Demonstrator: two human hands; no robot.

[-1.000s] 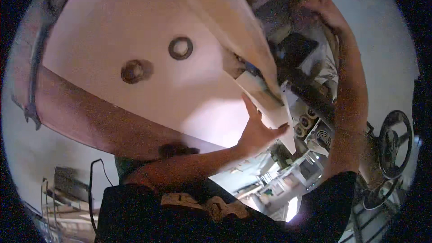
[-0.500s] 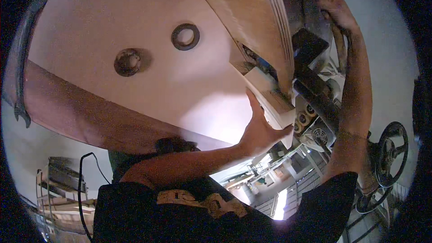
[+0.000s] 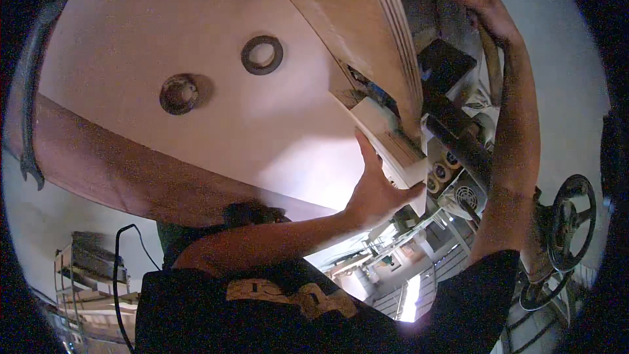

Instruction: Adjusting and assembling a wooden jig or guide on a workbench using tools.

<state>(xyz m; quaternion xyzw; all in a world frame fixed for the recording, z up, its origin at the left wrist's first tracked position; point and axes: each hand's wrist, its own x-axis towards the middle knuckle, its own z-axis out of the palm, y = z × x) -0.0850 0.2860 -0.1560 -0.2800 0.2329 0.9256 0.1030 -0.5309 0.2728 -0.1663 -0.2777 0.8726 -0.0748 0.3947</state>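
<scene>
My left hand point(image 3: 375, 190) is at the end of a pale wooden board point(image 3: 377, 134), its thumb and fingers spread around the edges and pressed to them. Up at the right, my right hand point(image 3: 490, 14) is wrapped round a pale wooden stick point(image 3: 491, 59) that shows above and below the fist. Between the hands hangs a large curved plywood panel point(image 3: 327, 0) with layered edges; its lower tip comes close to the board. What the left fingers touch on the board's far side is hidden.
On the broad pinkish tabletop point(image 3: 164, 26) lie a dark ring point(image 3: 262, 54) and a dark round piece point(image 3: 179, 94). A handwheel point(image 3: 571, 223) is at the right. A dark metal bar point(image 3: 458, 134) runs beside my right forearm. A loaded shelf rack point(image 3: 95, 275) stands lower left.
The tabletop, rings and plywood panel appear a little further left in the view. Both hands keep their holds, almost in the same places.
</scene>
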